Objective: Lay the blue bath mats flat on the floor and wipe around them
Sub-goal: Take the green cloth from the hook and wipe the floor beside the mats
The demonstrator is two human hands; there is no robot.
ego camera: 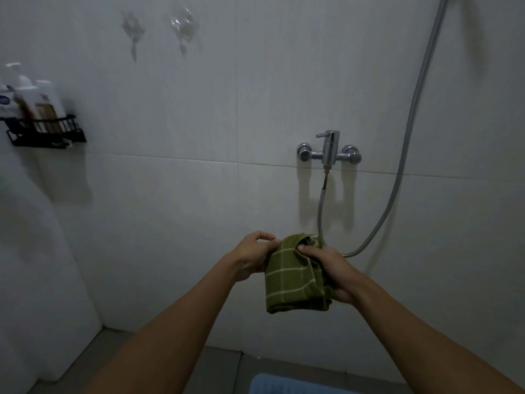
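At chest height in front of the tiled wall, both hands hold a folded green cloth with pale check lines. The left hand grips the cloth's upper left edge, its fingers curled in toward the fabric. The right hand grips the bunched right side, with the thumb pressed on top of the folds and the remaining fingers wrapped behind, out of view. The cloth hangs downward between the two hands, its lower edge free. Below, at the bottom edge of the view, one blue bath mat lies on the grey floor, near the base of the wall; only its far end is visible, so whether it lies fully flat cannot be told. A chrome mixer tap is fixed to the wall above and to the right of the hands, and a grey shower hose loops down from it and rises toward the upper right corner. On the left wall, a black wire rack carries several white pump bottles. Two clear hooks are mounted high on the wall.
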